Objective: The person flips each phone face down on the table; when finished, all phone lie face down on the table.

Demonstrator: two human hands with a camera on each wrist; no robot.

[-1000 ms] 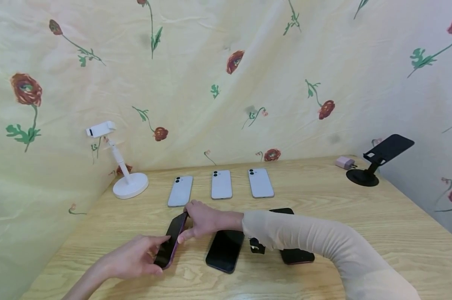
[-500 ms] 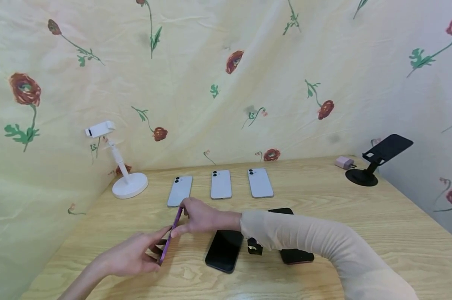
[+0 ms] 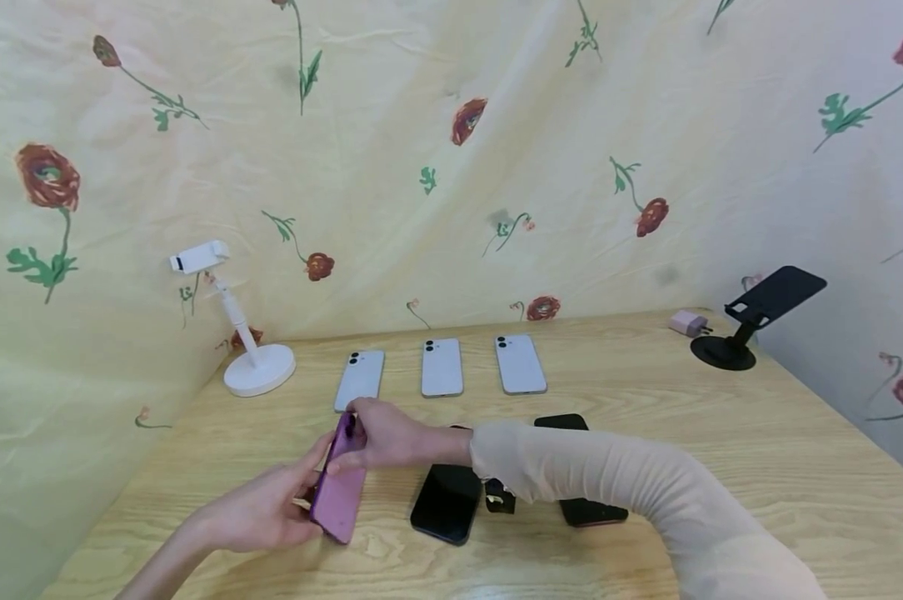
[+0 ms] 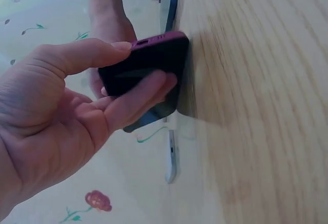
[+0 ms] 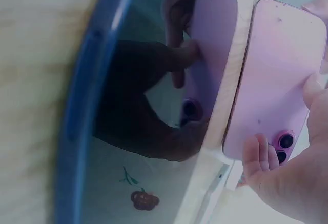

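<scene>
Both my hands hold a pink phone (image 3: 341,504), tilted on its edge above the wooden table, its pink back turned toward the right. My left hand (image 3: 260,504) grips it low on the left. In the left wrist view, the thumb presses the bottom edge of the phone (image 4: 154,55) while fingers lie across its dark screen. My right hand (image 3: 387,437) pinches the upper end, near the camera lenses. In the right wrist view, fingers of the right hand (image 5: 297,178) partly cover those lenses on the phone (image 5: 277,70).
A dark phone (image 3: 446,504) lies screen up beside the hands. Another dark phone (image 3: 592,512) is partly hidden under my right sleeve (image 3: 571,458). Three white phones, including the middle one (image 3: 441,367), lie behind. A white stand (image 3: 260,371), black stand (image 3: 781,296) and charger plug (image 3: 689,323) stand farther back.
The pink phone has turned from screen up, through edge-on, to showing its back. My right hand has shifted slightly left; the left hand's fingers now lie behind the phone.
</scene>
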